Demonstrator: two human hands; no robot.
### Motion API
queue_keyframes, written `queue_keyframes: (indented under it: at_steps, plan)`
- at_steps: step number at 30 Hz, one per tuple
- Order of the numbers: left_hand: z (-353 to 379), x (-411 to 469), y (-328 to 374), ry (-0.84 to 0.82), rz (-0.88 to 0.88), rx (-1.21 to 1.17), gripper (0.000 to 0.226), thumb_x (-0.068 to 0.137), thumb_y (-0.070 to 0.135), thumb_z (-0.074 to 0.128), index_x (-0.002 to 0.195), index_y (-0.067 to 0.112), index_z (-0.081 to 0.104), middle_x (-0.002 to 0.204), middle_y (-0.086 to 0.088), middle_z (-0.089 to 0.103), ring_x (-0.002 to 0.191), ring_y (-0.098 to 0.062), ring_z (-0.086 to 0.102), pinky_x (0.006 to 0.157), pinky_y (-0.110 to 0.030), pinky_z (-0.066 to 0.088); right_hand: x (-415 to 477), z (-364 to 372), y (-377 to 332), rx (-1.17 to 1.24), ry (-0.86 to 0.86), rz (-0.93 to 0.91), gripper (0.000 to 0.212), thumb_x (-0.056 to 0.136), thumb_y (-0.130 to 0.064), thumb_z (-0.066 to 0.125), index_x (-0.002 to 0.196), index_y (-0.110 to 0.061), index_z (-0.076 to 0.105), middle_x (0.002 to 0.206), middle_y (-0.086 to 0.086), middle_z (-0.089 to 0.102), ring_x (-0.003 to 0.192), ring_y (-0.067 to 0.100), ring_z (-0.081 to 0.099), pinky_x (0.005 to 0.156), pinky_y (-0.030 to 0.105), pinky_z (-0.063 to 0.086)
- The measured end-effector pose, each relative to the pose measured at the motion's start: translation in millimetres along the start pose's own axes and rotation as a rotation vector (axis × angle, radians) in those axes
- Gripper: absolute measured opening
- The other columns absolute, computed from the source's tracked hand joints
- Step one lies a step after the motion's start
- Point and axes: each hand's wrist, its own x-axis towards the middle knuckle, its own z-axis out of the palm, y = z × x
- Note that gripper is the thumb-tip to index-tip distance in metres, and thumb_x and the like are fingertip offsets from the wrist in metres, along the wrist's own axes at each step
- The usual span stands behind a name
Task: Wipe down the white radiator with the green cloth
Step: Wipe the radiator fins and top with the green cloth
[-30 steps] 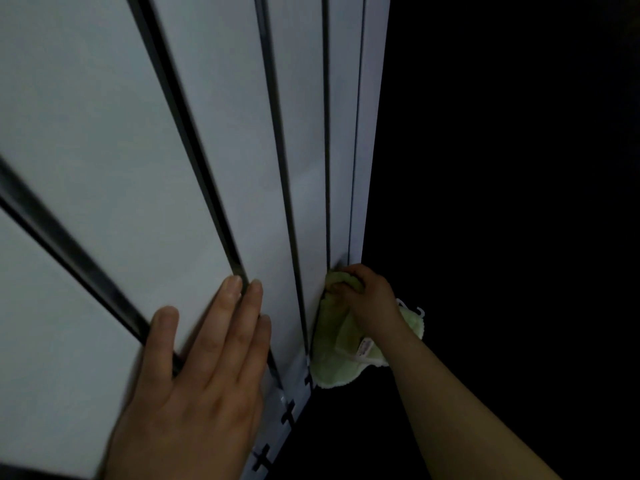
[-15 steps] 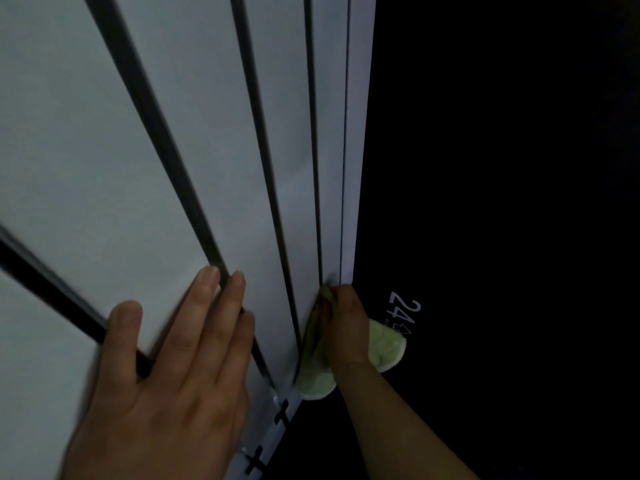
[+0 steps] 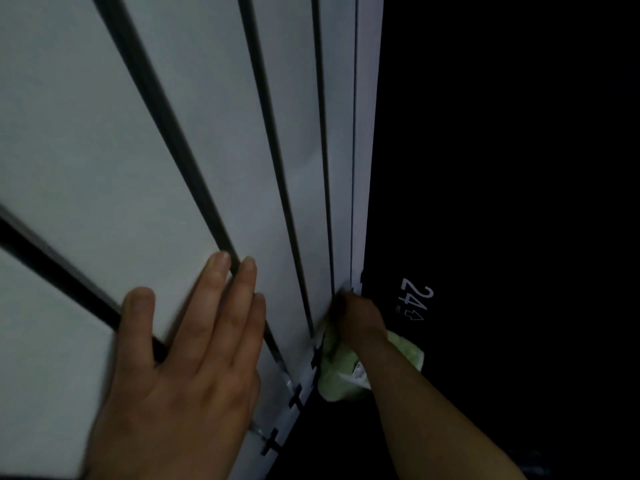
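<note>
White fills most of your view: the radiator [image 3: 104, 150] runs as long flat panels from the lower left up toward the top, split by narrow dark gaps [image 3: 194, 174]. To its right lies a dark surface [image 3: 502, 202], almost black, with nothing readable on it but some small lit figures.

Your left hand [image 3: 187, 368] lies flat on the radiator near the panels' lower ends. Its fingers [image 3: 221, 289] are straight and close together, holding nothing. They span one of the gaps, with the thumb spread wide to the left across another.

Your right hand [image 3: 358, 317] is at the radiator's right edge, low down, with the forearm coming in from the lower right corner. You see only its back. The fingers bend down over the cloth [image 3: 337, 379] and press it against the outermost panels. Their tips are lost in shadow, so you cannot tell how tightly they close.

Most of the cloth sits bunched under that hand and wrist, touching the radiator's edge. Pale green folds spill out below the hand on the left and beside the wrist on the right.

The lit digits [image 3: 415, 297] on the dark surface read 24, tilted, with a small arrow below them, just right of your right hand.

Black crosses [image 3: 298, 398] mark the panels' lower ends, between your two hands. A small white label [image 3: 360, 370] shows on the cloth beside your wrist, too blurred to read.
</note>
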Motion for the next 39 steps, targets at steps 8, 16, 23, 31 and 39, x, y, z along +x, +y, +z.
queue_keyframes:
  at_steps: [8, 16, 23, 31, 39]
  plan:
    - [-15.9, 2.7, 1.9, -0.137, -0.077, -0.106, 0.052, 0.095, 0.022, 0.012, 0.119, -0.002, 0.052, 0.138, -0.015, 0.041, 0.143, -0.029, 0.005, 0.113, -0.05, -0.01, -25.8, -108.8, -63.6, 0.166, 0.179, -0.242, 0.027, 0.092, -0.01, 0.046, 0.115, -0.003, 0.058, 0.119, 0.016, 0.059, 0.11, 0.027, 0.054, 0.083, 0.023, 0.038]
    - [-40.1, 13.6, 6.3, -0.007, -0.087, -0.231, 0.073, 0.095, 0.025, 0.005, 0.089, 0.006, 0.075, 0.113, -0.017, 0.065, 0.134, -0.031, 0.029, 0.113, -0.039, 0.005, -50.9, -178.3, -112.2, 0.408, 0.294, -0.29, 0.016, 0.091, -0.011, 0.049, 0.1, -0.004, 0.061, 0.093, 0.009, 0.06, 0.082, 0.014, 0.05, 0.068, 0.021, 0.039]
    - [-106.1, 55.1, -28.8, 0.231, -0.09, -0.285, 0.038, 0.074, 0.024, 0.041, 0.086, 0.013, 0.075, 0.11, -0.013, 0.068, 0.113, -0.025, 0.044, 0.106, -0.039, 0.017, -69.1, -227.0, -141.0, 0.507, 0.49, -0.384, 0.002, 0.092, -0.012, 0.05, 0.093, -0.011, 0.051, 0.079, -0.001, 0.048, 0.078, 0.013, 0.046, 0.05, 0.018, 0.028]
    - [-158.2, 99.5, -83.1, 0.196, -0.198, -0.134, 0.05, 0.076, 0.024, 0.036, 0.111, 0.001, 0.065, 0.125, -0.021, 0.056, 0.124, -0.031, 0.036, 0.113, -0.04, 0.004, -97.8, -336.1, -219.1, 0.507, 0.665, -0.605, 0.004, 0.091, -0.014, 0.051, 0.089, -0.017, 0.048, 0.072, -0.008, 0.048, 0.067, 0.009, 0.047, 0.056, 0.018, 0.038]
    - [-142.8, 95.9, -88.2, 0.233, -0.155, -0.044, 0.063, 0.095, 0.022, 0.007, 0.113, -0.002, 0.062, 0.135, -0.019, 0.044, 0.143, -0.026, 0.002, 0.116, -0.044, -0.001, -90.0, -336.7, -238.3, 0.424, 0.754, -0.631, 0.022, 0.092, -0.014, 0.05, 0.11, -0.008, 0.063, 0.107, 0.008, 0.06, 0.1, 0.022, 0.053, 0.08, 0.025, 0.039]
